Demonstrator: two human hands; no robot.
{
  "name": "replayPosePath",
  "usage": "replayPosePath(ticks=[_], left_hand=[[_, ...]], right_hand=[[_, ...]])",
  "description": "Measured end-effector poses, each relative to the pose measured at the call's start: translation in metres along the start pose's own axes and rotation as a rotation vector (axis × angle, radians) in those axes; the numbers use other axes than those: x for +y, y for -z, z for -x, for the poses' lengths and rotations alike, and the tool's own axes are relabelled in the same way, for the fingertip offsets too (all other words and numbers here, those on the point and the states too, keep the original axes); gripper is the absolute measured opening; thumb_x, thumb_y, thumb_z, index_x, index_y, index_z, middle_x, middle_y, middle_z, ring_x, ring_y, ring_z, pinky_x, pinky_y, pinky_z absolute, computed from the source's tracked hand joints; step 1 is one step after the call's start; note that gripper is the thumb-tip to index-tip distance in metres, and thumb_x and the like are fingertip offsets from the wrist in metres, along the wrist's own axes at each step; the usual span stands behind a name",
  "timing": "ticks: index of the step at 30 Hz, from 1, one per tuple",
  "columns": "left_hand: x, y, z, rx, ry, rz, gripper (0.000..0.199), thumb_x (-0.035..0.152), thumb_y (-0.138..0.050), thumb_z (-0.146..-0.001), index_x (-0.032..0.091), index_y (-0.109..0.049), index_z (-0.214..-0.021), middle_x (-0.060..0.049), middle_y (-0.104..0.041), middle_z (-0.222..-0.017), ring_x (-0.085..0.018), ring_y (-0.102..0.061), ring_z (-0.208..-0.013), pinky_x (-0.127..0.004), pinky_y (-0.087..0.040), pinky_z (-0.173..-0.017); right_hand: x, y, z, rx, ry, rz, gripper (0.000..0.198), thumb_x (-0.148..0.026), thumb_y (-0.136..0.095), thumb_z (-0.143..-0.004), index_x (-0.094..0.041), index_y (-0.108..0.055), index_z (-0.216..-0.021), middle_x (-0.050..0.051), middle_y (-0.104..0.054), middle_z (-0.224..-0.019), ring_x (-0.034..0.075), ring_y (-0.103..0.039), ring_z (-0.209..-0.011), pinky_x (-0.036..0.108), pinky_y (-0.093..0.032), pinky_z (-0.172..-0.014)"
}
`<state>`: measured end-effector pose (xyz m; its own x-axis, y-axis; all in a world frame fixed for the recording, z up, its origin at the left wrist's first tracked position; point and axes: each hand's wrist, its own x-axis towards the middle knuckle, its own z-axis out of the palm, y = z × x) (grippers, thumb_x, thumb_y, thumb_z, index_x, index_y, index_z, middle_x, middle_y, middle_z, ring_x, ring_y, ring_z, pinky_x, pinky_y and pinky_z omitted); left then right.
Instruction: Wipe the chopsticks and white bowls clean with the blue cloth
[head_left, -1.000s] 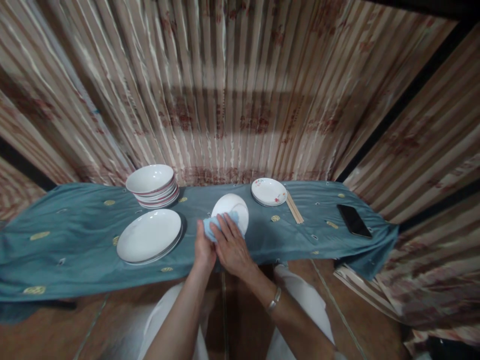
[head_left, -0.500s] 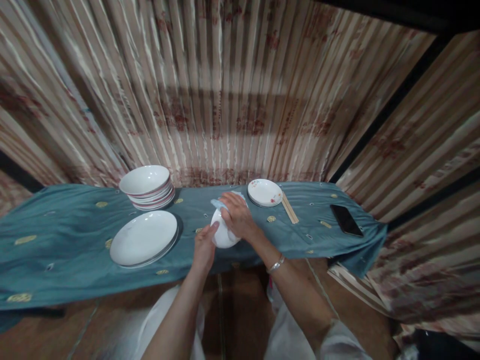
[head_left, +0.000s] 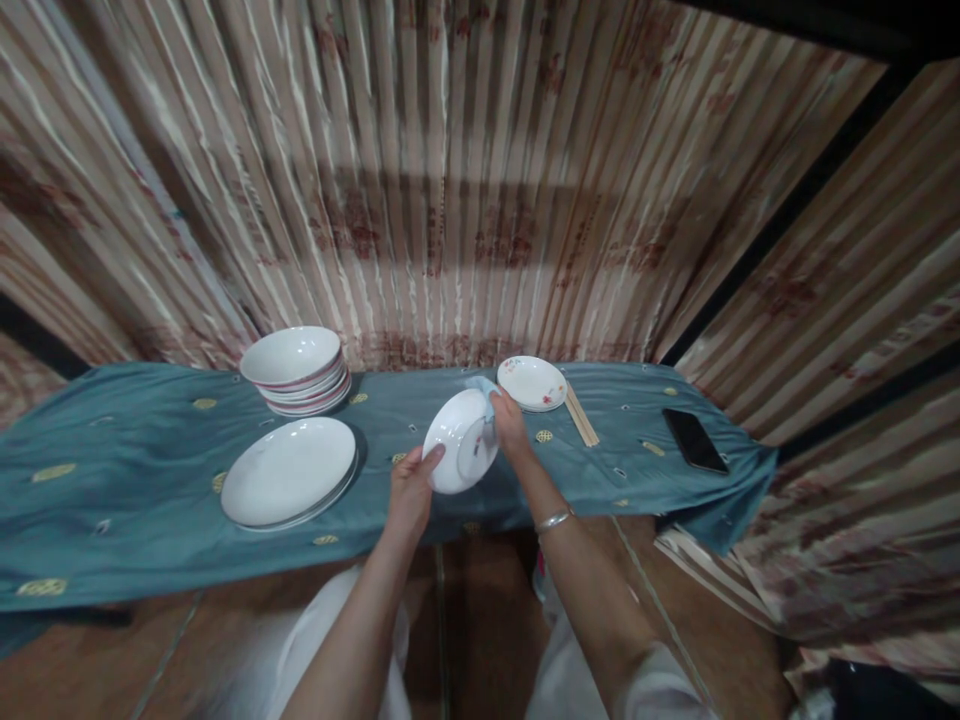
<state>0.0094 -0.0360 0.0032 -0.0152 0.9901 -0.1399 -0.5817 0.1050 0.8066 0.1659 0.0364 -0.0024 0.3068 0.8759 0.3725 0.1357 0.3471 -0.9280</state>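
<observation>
A small white plate (head_left: 452, 440) is held up tilted over the near part of the table, its underside with a foot ring and a small mark facing me. My left hand (head_left: 412, 487) grips its left edge, the thumb lying on the underside. At the upper right rim, my right hand (head_left: 511, 425) is closed on a light blue cloth (head_left: 484, 387) pressed against the plate. The fingers of my right hand are partly hidden behind the rim.
Stacked bowls (head_left: 292, 362) and large oval plates (head_left: 289, 475) stand on the left of the blue tablecloth (head_left: 150, 455). Small floral plates (head_left: 531, 380), wooden chopsticks (head_left: 581, 415) and a black phone (head_left: 694, 440) lie on the right. A patterned curtain (head_left: 465, 200) hangs behind.
My right hand has moved with the cloth from across the plate's underside to its upper right rim. The plate has tilted, and more of its underside shows.
</observation>
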Motion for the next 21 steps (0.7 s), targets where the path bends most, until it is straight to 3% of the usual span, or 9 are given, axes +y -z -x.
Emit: replayPosePath(ticks=[5, 9, 13, 21], left_hand=[[0.0, -0.001, -0.001, 0.011, 0.005, 0.035, 0.042, 0.034, -0.085, -0.046, 0.011, -0.073, -0.08, -0.008, -0.074, -0.071, -0.023, -0.068, -0.069, -0.035, -0.051, -0.074], [0.002, -0.001, -0.003, 0.05, 0.029, 0.061, 0.044, 0.034, -0.087, -0.042, 0.012, -0.072, -0.077, -0.007, -0.073, -0.07, -0.024, -0.069, -0.071, -0.037, -0.051, -0.078], [0.003, -0.002, -0.004, 0.082, 0.05, 0.12, 0.042, 0.03, -0.087, -0.043, 0.011, -0.072, -0.077, -0.007, -0.073, -0.069, -0.024, -0.07, -0.077, -0.037, -0.051, -0.082], [0.004, -0.003, -0.004, 0.095, 0.077, 0.206, 0.027, 0.021, -0.078, -0.062, 0.009, -0.069, -0.084, -0.01, -0.074, -0.077, -0.024, -0.069, -0.086, -0.037, -0.051, -0.087]], right_hand=[[0.017, 0.002, 0.003, 0.156, -0.17, -0.158, 0.021, -0.031, -0.049, -0.076, -0.019, -0.065, -0.084, 0.0, -0.069, -0.089, 0.017, -0.058, -0.094, 0.031, -0.042, -0.095], [0.033, 0.001, 0.009, 0.312, -0.381, -0.319, 0.011, -0.023, -0.051, -0.073, -0.02, -0.061, -0.075, -0.004, -0.066, -0.077, 0.011, -0.059, -0.081, 0.024, -0.047, -0.082], [0.04, -0.004, 0.017, 0.312, -0.532, -0.49, 0.011, -0.024, -0.049, -0.074, -0.019, -0.058, -0.071, -0.007, -0.062, -0.064, 0.008, -0.058, -0.064, 0.019, -0.049, -0.066], [0.038, -0.01, 0.039, 0.277, -0.563, -0.609, 0.013, -0.031, -0.048, -0.075, -0.021, -0.051, -0.068, -0.008, -0.057, -0.053, 0.008, -0.056, -0.05, 0.018, -0.048, -0.05]])
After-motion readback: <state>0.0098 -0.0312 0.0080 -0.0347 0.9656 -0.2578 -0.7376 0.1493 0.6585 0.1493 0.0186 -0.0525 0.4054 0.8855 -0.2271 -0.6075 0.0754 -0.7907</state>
